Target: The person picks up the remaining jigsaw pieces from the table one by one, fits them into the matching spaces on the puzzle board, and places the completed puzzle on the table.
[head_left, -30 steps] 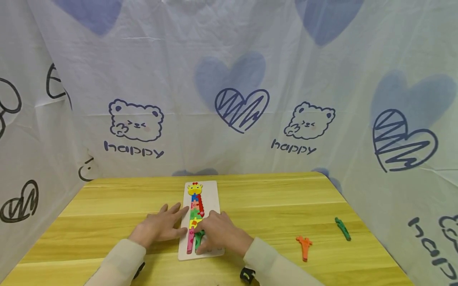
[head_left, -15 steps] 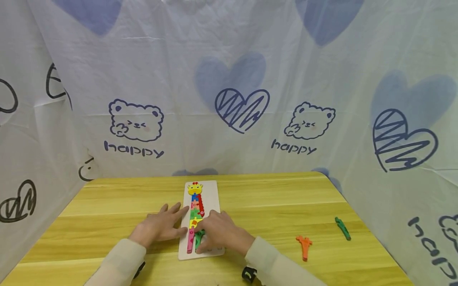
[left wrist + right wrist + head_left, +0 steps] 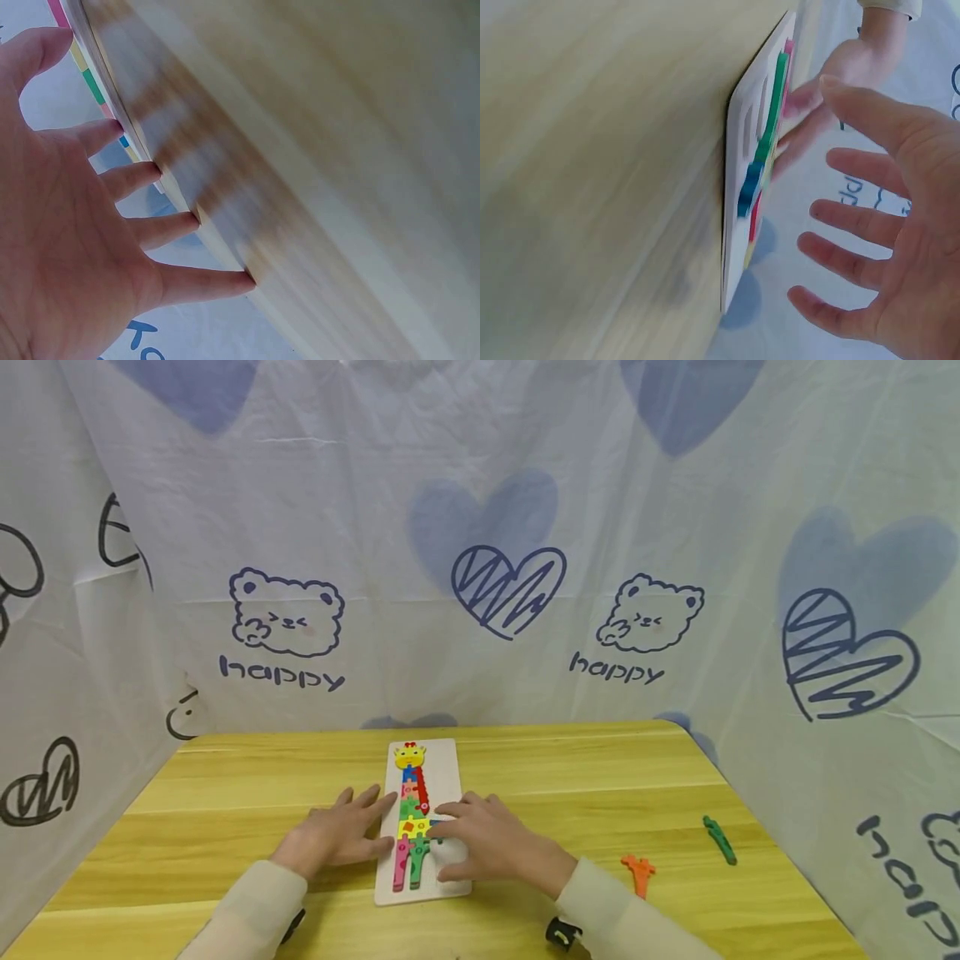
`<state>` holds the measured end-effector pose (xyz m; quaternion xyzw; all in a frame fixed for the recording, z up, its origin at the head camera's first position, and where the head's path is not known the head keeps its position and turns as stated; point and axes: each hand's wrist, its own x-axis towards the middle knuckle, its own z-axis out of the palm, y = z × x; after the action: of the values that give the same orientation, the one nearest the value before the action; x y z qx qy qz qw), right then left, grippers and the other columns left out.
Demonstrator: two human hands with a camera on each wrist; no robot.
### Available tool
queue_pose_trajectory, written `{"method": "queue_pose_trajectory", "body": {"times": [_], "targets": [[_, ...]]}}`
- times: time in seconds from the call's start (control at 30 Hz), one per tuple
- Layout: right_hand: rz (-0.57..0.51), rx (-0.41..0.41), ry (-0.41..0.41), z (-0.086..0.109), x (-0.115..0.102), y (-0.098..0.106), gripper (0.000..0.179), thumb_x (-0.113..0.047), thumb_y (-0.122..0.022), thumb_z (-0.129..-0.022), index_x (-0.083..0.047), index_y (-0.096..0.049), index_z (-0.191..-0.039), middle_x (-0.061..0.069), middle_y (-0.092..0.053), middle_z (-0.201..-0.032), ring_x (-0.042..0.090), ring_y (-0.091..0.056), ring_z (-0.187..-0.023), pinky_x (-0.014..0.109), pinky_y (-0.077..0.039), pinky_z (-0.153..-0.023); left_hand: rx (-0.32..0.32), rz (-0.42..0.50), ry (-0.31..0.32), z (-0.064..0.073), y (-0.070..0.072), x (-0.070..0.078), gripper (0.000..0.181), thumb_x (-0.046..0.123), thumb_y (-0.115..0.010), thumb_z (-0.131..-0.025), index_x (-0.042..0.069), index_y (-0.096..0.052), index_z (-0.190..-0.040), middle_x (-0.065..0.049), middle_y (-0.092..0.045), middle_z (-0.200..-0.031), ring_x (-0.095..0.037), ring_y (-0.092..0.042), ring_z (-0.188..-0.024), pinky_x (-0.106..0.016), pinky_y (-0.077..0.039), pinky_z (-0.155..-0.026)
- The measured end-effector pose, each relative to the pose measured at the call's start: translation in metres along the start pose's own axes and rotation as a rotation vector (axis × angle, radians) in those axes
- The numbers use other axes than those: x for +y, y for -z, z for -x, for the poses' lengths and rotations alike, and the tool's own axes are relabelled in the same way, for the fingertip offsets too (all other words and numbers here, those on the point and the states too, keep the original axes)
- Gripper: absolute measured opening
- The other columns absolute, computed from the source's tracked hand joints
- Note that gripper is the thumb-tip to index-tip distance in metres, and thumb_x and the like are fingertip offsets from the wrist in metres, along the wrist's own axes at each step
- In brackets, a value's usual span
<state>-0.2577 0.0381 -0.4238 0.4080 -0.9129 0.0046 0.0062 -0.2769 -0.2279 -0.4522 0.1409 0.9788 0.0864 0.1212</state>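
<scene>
A giraffe puzzle board lies on the table, with a yellow head, a red mane strip and coloured body pieces set in it. Its pink leg piece and green leg piece stand side by side. My left hand spreads its fingers on the table, thumb and index fingertip at the board's left edge. Over the board's right side hovers my right hand, fingers relaxed and holding nothing. It partly hides a blue piece, which the right wrist view shows beside the green leg.
To the right on the wooden table lie an orange puzzle piece, partly covered by the right sleeve, and a green puzzle piece. Slots show in the board beside the green leg. A printed white curtain hangs behind the table.
My right hand has let go of the green leg piece and moved up and right, its fingers opening. The green leg is now in full view. The left hand stays put.
</scene>
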Motion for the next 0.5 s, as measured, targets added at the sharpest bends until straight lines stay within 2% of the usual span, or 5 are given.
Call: {"method": "queue_pose_trajectory", "body": {"times": [0.3, 0.5], "targets": [[0.021, 0.083, 0.041, 0.042, 0.031, 0.007, 0.055, -0.058, -0.077, -0.086, -0.030, -0.069, -0.134, 0.003, -0.060, -0.149, 0.023, -0.055, -0.125, 0.043, -0.050, -0.092, 0.003, 0.003, -0.001, 0.000, 0.001, 0.001, 0.082, 0.062, -0.057, -0.094, 0.022, -0.035, -0.162, -0.017, -0.031, -0.169, -0.062, -0.027, -0.149, -0.091, -0.027, -0.101], [0.006, 0.112, 0.022, 0.072, 0.054, 0.010, 0.055, -0.052, -0.080, -0.085, -0.027, -0.071, -0.132, 0.005, -0.060, -0.148, 0.026, -0.055, -0.124, 0.049, -0.049, -0.091, 0.001, 0.001, 0.000, 0.000, 0.000, 0.000, 0.083, 0.063, -0.056, -0.094, 0.022, -0.034, -0.162, -0.017, -0.031, -0.169, -0.062, -0.027, -0.149, -0.092, -0.027, -0.101]]}}
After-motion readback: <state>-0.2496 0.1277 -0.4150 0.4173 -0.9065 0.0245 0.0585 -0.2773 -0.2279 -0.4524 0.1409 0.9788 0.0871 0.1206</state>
